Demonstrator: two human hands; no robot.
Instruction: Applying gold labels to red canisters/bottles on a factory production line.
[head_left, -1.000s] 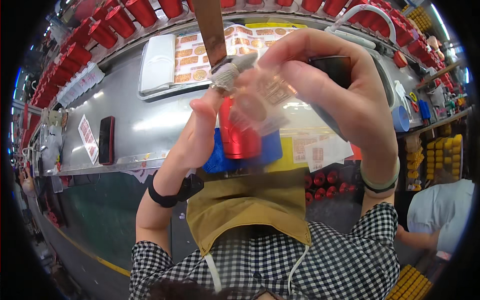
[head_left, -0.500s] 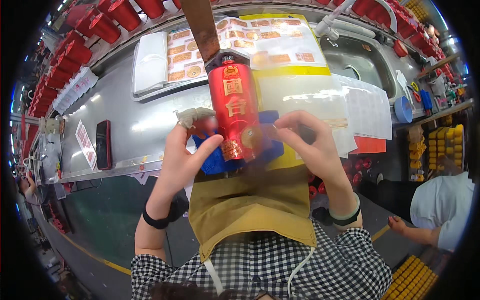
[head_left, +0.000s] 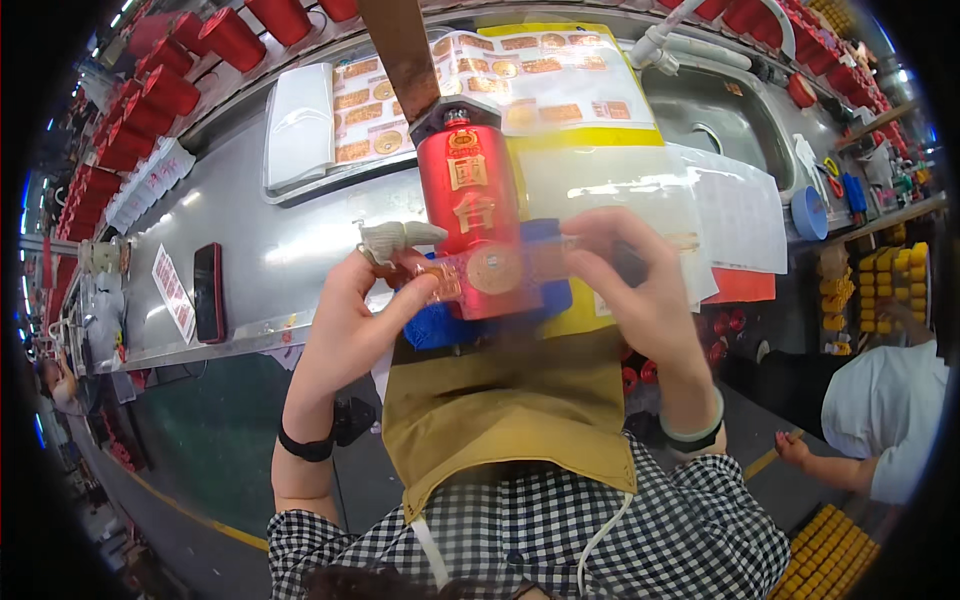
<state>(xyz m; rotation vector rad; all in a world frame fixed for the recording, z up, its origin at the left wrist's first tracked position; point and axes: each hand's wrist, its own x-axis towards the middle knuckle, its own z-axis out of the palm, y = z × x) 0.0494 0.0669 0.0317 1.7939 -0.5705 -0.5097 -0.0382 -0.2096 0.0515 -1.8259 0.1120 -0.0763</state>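
A red bottle (head_left: pixel 468 190) with gold lettering lies on a blue cloth (head_left: pixel 430 332), its neck pointing away from me at a dark metal holder (head_left: pixel 484 106). Across the bottle's lower part runs a clear decal strip (head_left: pixel 530 268) bearing a round gold emblem and a gold patch. My left hand (head_left: pixel 355 310), with a pale cover on a finger, pinches its left end. The right end is between the thumb and fingers of my right hand (head_left: pixel 635 275). Whether the strip touches the bottle I cannot tell.
Beyond the bottle, decal sheets (head_left: pixel 560 80) lie on a tray and yellow backing. A phone (head_left: pixel 207 292) lies at left; a sink (head_left: pixel 710 120) is at right. Red bottles (head_left: pixel 232 40) line the back. At lower right a co-worker (head_left: pixel 885 400) is beside yellow caps.
The decal strip is now stretched across the bottle, its round emblem moved left over the middle. My right hand has shifted slightly to the right.
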